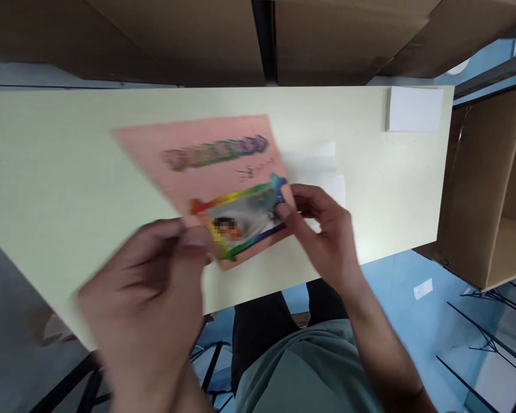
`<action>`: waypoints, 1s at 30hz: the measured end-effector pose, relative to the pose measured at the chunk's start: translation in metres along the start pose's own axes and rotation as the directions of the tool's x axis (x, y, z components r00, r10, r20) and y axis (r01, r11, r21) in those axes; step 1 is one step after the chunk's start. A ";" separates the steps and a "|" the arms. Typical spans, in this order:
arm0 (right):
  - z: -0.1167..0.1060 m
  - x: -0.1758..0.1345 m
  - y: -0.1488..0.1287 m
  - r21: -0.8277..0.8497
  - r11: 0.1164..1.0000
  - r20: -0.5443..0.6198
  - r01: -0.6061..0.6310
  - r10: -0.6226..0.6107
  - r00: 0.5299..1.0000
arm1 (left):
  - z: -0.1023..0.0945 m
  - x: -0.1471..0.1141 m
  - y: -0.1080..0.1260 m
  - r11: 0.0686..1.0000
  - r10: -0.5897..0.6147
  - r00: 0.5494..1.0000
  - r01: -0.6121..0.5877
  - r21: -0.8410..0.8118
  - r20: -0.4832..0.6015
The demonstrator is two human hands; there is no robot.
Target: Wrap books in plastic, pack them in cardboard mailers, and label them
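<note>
Left hand (148, 287): looms nearest in the head view, motion-blurred; pinches the pink sheet (217, 182) low on its left edge, thumb in front, other fingers mostly hidden behind.
Right hand (327, 241): grasps the same sheet low on its right edge, thumb over the end of the rainbow-bordered picture (251, 215).
Pink sheet: hangs tilted above the surface (51, 172), between both hands; seems light, thin and fairly flexible, probably easy to crease, best held by opposite edges, clear of the print.
Rainbow-bordered picture: sits across the lower part; looks smooth, perhaps slippery; cannot tell whether printed on or laid on top.
Lettering (215, 152): runs multicoloured across the upper part, too blurred to read.
Surface: pale, flat, smooth-looking; carries loose white paper (316, 163) behind the sheet and a neat rectangular white stack (415, 109) in the far right corner.
Cardboard box (477, 183): stands beside the right end, brown, matt, straight-sided.
</note>
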State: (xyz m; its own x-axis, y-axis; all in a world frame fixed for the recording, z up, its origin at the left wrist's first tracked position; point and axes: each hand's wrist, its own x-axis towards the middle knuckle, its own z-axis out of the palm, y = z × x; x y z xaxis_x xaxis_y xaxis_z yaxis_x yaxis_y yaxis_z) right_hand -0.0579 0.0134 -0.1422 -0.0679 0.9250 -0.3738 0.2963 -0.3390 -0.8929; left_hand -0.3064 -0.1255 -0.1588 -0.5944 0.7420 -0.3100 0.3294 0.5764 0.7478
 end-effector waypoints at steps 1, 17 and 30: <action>-0.019 0.000 0.007 -0.013 1.000 -0.028 -0.019 0.018 0.999 | 0.041 0.002 0.026 1.000 -0.006 0.994 0.007 -0.005 0.113; -0.072 0.013 0.080 -0.534 0.841 -0.281 -0.081 -0.086 0.956 | 0.174 -0.013 0.078 0.960 0.087 0.974 -0.138 0.242 0.208; -0.059 0.002 0.051 -0.531 0.840 -0.179 0.112 -0.240 0.954 | 0.177 -0.031 0.077 0.946 0.316 0.930 -0.324 0.015 0.191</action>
State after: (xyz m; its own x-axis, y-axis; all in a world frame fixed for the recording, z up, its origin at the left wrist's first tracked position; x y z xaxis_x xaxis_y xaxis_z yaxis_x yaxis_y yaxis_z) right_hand 0.0133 0.0079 -0.1740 0.0346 0.9946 -0.0976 0.7471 -0.0906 -0.6585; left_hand -0.1324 -0.0440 -0.1956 -0.3087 0.9369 -0.1639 0.5154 0.3096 0.7991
